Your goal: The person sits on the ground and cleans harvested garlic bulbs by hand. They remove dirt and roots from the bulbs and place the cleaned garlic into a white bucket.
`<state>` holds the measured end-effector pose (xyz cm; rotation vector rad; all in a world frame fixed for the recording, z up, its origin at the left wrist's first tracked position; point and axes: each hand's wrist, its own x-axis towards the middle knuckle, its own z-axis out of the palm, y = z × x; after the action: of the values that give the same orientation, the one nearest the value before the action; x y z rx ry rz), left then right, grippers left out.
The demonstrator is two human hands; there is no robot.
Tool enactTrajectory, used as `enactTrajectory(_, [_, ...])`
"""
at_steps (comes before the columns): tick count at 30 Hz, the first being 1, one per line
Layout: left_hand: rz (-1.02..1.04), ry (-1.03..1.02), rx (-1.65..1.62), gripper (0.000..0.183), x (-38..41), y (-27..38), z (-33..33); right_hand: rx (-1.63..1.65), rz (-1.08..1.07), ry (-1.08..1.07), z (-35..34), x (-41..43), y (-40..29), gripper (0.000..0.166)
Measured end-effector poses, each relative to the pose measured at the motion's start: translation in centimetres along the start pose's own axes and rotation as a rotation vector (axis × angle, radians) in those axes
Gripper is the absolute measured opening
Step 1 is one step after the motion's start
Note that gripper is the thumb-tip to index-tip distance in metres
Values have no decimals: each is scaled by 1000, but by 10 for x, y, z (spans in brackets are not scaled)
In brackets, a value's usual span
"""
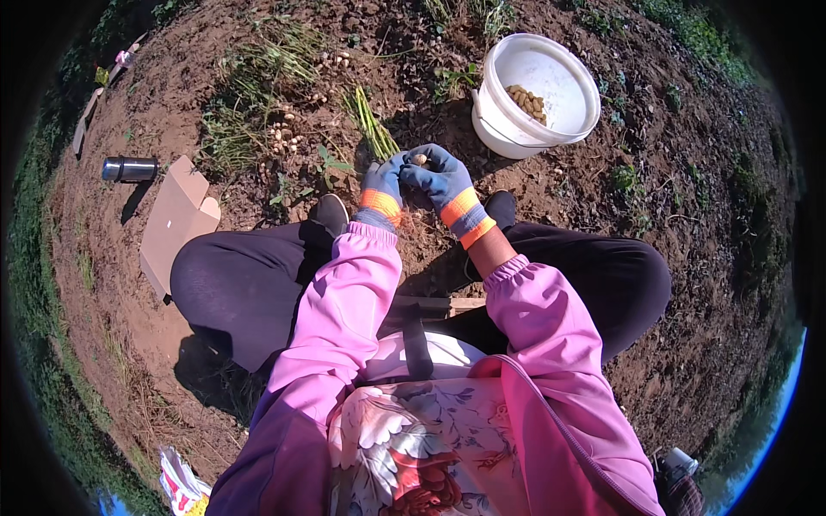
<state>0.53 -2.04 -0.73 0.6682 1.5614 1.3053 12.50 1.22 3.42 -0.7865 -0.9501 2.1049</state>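
Note:
Gloved in grey with an orange cuff, my left hand is closed around a bundle of green plant stems that point away from me. My right hand, in a matching glove, touches it and has a peanut pod between its fingers. Thin roots hang below the hands. Beyond my right hand a white plastic bucket stands tilted in view, with a small heap of peanut pods inside. Pulled peanut plants lie on the soil at the upper left, with pale pods among them.
An opened cardboard box lies by my left knee, near a metal flask. My shoes flank the hands. A printed plastic bag is at the lower left. Wooden strips lie at the far left. Small weeds grow in the soil.

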Motion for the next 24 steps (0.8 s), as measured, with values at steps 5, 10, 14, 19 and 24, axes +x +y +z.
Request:
enactTrajectory(5, [16, 32, 155, 25, -1, -1, -1, 106, 42, 106, -3, -2, -9, 15])
enactTrajectory(10, [29, 95, -60, 21, -7, 5, 13, 303, 46, 252, 0, 4, -1, 14])
enactTrajectory(14, [-65, 123, -254, 17, -10, 10, 20, 373, 21, 348, 8, 6, -4, 14])
enactTrajectory(19, [-86, 270, -262, 20, -5, 24, 25, 356, 97, 352, 5, 11, -10, 13])
enactTrajectory(24, [-209, 122, -510, 25, 2, 14, 5, 489, -4, 559, -62, 40, -67, 9])
